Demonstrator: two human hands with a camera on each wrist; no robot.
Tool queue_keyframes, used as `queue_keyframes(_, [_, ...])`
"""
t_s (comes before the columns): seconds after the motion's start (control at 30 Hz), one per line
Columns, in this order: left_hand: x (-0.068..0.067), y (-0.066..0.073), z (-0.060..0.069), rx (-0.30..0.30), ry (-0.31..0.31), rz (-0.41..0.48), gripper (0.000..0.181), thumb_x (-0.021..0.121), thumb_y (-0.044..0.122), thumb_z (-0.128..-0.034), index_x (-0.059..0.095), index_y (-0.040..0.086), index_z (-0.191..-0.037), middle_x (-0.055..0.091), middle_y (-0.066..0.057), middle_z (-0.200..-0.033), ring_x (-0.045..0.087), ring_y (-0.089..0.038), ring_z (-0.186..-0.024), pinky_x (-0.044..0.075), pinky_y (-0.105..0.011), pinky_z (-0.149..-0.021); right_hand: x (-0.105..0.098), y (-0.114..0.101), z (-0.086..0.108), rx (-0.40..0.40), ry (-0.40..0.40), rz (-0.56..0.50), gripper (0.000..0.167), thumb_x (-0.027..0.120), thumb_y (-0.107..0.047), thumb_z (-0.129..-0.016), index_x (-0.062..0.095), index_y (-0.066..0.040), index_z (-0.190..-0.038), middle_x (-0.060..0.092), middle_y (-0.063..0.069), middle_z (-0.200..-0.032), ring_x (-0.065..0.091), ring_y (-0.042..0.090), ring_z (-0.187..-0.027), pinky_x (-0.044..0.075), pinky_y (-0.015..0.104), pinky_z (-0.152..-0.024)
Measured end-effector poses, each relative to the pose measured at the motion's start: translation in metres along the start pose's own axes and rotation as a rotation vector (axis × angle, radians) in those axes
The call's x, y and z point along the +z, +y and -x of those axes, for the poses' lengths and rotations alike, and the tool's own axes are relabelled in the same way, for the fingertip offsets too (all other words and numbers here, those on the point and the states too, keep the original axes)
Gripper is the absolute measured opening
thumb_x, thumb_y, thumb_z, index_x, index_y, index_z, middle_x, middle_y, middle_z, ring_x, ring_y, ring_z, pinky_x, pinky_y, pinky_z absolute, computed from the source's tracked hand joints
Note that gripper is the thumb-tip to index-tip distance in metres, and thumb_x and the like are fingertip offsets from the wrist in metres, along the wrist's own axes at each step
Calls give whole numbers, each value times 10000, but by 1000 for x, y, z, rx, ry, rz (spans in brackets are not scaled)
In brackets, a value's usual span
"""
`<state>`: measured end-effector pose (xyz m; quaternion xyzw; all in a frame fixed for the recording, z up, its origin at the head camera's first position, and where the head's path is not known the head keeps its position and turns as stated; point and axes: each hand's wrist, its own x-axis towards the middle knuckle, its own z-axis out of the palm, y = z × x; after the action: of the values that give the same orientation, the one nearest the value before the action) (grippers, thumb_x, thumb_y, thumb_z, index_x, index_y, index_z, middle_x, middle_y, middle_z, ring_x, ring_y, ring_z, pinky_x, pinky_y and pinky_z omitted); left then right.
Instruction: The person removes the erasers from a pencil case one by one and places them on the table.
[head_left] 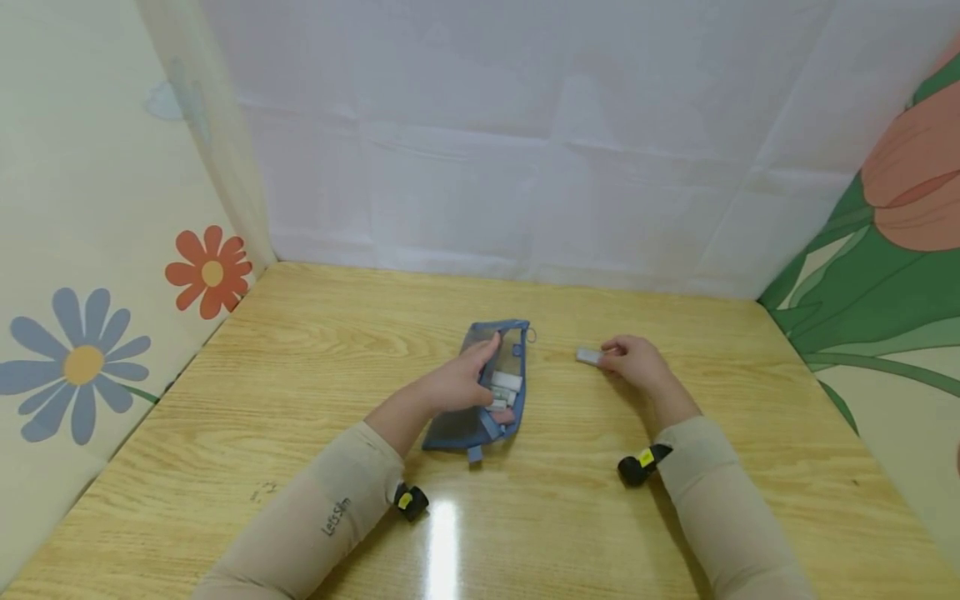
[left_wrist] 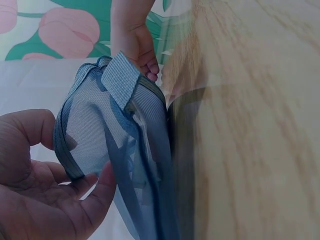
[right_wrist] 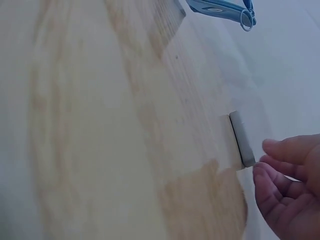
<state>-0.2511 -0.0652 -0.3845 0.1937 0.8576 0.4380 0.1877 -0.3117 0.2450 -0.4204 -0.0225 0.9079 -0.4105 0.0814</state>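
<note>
A blue mesh pouch lies on the table with its mouth open. Its trim shows up close as a woven tab in the left wrist view. My left hand grips the pouch by the edge of its mouth, with thumb and fingers on either side of the mesh. Inside are several small white blocks and a pink block, partly hidden by the hand. To the right, a small grey block lies flat on the table. The fingertips of my right hand are at its near end, thumb and fingers parted.
The wooden table runs back to a white cloth wall. Flower-printed panels stand at both sides. A small loop hangs from the pouch's far corner. Black wrist cameras are strapped at both sleeves.
</note>
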Motion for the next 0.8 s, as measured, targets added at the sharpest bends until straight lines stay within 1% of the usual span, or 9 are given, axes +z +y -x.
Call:
queue_keyframes(0.13, [0, 0, 0, -3, 2, 14, 984, 608, -50, -708, 33, 159, -1479, 41, -96, -1530, 102, -261, -1376, 310, -400, -1011, -2, -7, 4, -37, 70, 61, 322, 582, -171, -880, 572, 3, -1151, 594, 127, -898, 559, 173, -694, 468, 270, -609])
queue_keyframes(0.2, [1, 0, 0, -3, 6, 14, 983, 610, -52, -708, 38, 155, -1479, 46, -99, -1529, 111, -266, -1373, 305, -403, -1015, -1, -13, 5, -77, 97, 101, 306, 581, -185, -881, 588, -18, -1138, 592, 109, -891, 537, 181, -706, 448, 275, -608])
queue_keyframes(0.3, [1, 1, 0, -6, 11, 15, 981, 613, -52, -707, 44, 153, -1480, 51, -99, -1529, 113, -264, -1373, 289, -404, -1029, 3, -25, 8, -155, 105, 99, 293, 602, -174, -866, 611, -10, -1108, 607, 106, -872, 519, 176, -716, 431, 272, -607])
queue_keyframes(0.37, [0, 2, 1, -10, 9, 21, 978, 610, -53, -710, 43, 154, -1479, 42, -94, -1530, 100, -258, -1376, 284, -402, -1032, 7, -33, 10, -199, 88, 79, 289, 620, -160, -853, 620, 3, -1093, 615, 102, -865, 516, 162, -728, 429, 266, -620])
queue_keyframes(0.43, [0, 3, 1, -18, 3, 25, 976, 606, -49, -718, 33, 165, -1479, 24, -83, -1533, 83, -250, -1379, 292, -395, -1026, 11, -41, 12, -221, 61, 46, 285, 630, -152, -849, 623, 9, -1084, 619, 96, -856, 526, 155, -729, 443, 269, -629])
queue_keyframes(0.6, [0, 5, 2, -33, -9, 12, 966, 605, -28, -740, 18, 183, -1478, -6, -76, -1535, 69, -251, -1382, 297, -399, -1020, 24, -56, 18, -215, -19, -35, 288, 620, -151, -860, 610, 3, -1103, 619, 80, -861, 566, 212, -762, 498, 371, -687])
queue_keyframes(0.73, [0, 5, 2, -40, -8, -3, 965, 609, -17, -742, 21, 188, -1478, 5, -77, -1535, 88, -257, -1379, 286, -405, -1028, 33, -64, 22, -217, -67, -78, 281, 619, -140, -859, 608, 3, -1101, 618, 76, -859, 575, 275, -797, 495, 440, -715])
queue_keyframes(0.8, [0, 6, 2, -43, -5, -9, 964, 612, -10, -741, 24, 189, -1479, 13, -76, -1535, 102, -260, -1377, 281, -410, -1033, 37, -68, 23, -225, -82, -86, 275, 624, -133, -853, 612, 4, -1092, 623, 76, -852, 577, 274, -785, 493, 451, -716])
